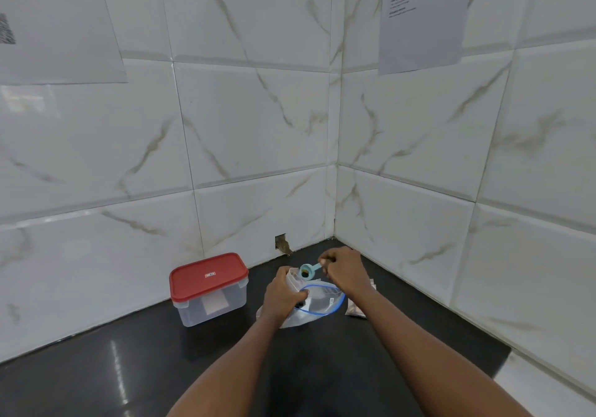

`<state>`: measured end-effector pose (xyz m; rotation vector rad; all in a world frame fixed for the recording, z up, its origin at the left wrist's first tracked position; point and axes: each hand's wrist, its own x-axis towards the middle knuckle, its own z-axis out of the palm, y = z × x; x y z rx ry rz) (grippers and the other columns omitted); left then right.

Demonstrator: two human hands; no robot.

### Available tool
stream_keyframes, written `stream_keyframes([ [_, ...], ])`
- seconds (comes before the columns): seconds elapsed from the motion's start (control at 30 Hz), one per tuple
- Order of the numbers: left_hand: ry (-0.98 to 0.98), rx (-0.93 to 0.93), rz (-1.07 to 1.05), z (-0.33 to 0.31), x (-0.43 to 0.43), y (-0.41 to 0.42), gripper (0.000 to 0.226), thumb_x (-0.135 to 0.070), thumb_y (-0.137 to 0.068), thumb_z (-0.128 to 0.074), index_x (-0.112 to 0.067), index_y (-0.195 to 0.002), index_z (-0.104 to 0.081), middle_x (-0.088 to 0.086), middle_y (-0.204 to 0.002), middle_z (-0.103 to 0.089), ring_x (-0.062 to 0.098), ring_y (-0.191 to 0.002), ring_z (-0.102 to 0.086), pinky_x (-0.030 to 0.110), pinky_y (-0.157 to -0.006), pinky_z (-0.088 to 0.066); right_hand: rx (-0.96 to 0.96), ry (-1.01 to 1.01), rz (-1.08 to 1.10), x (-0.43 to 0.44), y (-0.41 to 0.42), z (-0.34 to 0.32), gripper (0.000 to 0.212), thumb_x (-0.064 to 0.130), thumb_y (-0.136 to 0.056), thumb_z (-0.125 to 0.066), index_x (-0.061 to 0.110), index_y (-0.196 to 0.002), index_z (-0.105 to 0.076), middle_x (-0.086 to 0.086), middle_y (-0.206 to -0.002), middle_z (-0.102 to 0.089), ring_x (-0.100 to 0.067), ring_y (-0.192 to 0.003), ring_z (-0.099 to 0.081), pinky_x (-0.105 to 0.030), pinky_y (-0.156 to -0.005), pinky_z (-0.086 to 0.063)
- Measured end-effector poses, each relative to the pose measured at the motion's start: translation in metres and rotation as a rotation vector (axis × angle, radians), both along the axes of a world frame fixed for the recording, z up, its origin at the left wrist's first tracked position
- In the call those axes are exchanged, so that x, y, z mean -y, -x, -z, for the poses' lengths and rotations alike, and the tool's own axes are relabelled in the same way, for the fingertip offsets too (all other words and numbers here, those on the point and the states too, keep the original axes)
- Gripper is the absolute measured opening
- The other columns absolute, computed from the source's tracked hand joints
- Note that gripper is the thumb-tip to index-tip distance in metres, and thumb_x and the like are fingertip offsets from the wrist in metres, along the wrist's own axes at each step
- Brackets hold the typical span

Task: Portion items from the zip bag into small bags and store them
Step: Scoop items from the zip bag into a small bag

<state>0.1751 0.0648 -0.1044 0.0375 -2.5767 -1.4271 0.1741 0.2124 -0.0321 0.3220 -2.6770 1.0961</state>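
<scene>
A large clear zip bag (322, 302) with a blue seal lies open on the black counter (129, 368). My left hand (283, 295) grips a small clear bag (294, 279) upright just above it. My right hand (343, 268) pinches the handle of a light blue scoop (306, 270), whose bowl holds something dark and hangs over the small bag's mouth. To the right of the zip bag lie small filled bags (356, 310), partly hidden by my right forearm.
A clear plastic box with a red clip lid (209, 276) stands closed to the left of the bags, near the wall. White marble tiles close the corner behind and on the right. Paper sheets (422, 16) hang on the walls.
</scene>
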Motion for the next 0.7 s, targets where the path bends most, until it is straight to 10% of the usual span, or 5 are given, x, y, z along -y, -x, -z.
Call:
stream_keyframes([
  [0.4,-0.032,0.066,-0.033,0.001,0.000,0.002,0.061,-0.015,-0.078,-0.070,-0.015,-0.130,-0.038,0.005,-0.123,-0.056,0.017,-0.106,-0.054,0.026,-0.089,-0.045,-0.305,-0.565,-0.352,0.006,0.003,0.009,0.026,0.014,-0.097,-0.045,0.006,-0.109,-0.067,-0.011,-0.100,-0.070,-0.023,-0.087,-0.064,-0.034,-0.080,-0.052],
  [0.7,0.030,0.015,-0.006,0.000,0.004,0.009,0.047,-0.016,-0.078,-0.069,-0.016,-0.118,-0.047,0.003,-0.114,-0.059,0.015,-0.100,-0.055,0.021,-0.080,-0.043,-0.422,-0.063,-0.087,-0.009,-0.001,0.012,0.025,0.011,-0.081,-0.047,0.001,-0.077,-0.069,-0.009,-0.073,-0.070,-0.024,-0.064,-0.062,-0.034,-0.061,-0.051],
])
